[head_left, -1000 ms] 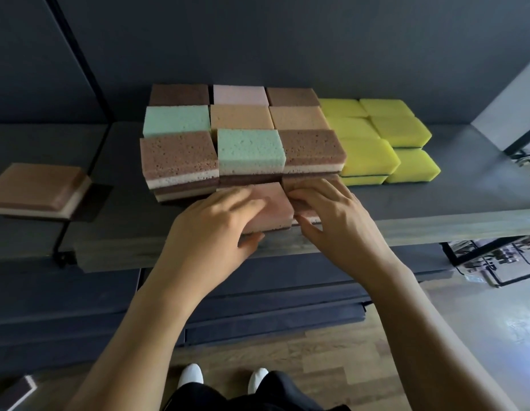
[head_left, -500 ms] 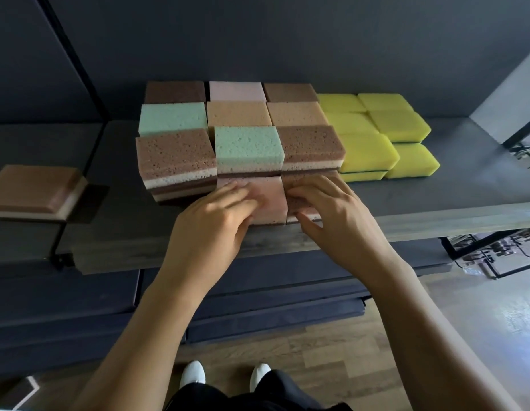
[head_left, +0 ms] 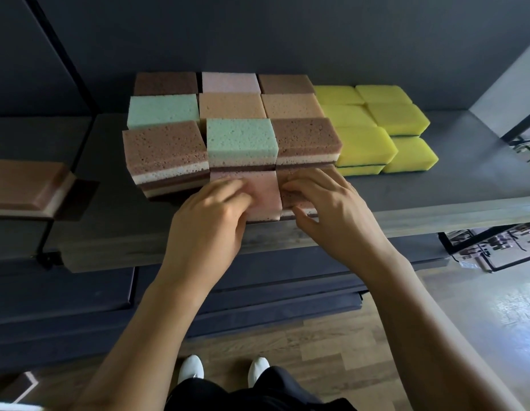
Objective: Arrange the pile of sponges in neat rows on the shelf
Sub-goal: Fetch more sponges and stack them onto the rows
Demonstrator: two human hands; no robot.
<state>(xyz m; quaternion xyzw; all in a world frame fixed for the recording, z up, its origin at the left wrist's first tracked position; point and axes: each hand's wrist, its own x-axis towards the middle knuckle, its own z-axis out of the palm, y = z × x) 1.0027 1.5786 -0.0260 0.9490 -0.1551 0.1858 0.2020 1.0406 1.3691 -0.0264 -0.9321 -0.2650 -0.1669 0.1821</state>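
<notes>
On the grey shelf [head_left: 441, 188] stands a tidy block of stacked sponges [head_left: 165, 149] in brown, mint, peach and pink. At its front, lower down, lie a pink sponge [head_left: 265, 194] and a brown sponge [head_left: 289, 200], side by side and pressed against the block. My left hand [head_left: 210, 221] holds the pink sponge with its fingers on top; its thumb is hidden. My right hand [head_left: 326, 212] holds the brown sponge, fingers over the top and thumb at its front edge. Yellow sponges [head_left: 364, 143] sit in two rows to the right of the block.
One brown sponge [head_left: 26, 185] lies alone on the neighbouring shelf at the left. A black upright post [head_left: 65, 54] divides the two shelves. Bare shelf surface stretches right of the yellow sponges. A wooden floor and my white shoes [head_left: 192, 369] are below.
Both hands have slid the pink and brown sponges back from the shelf's front edge until they meet the stacked block.
</notes>
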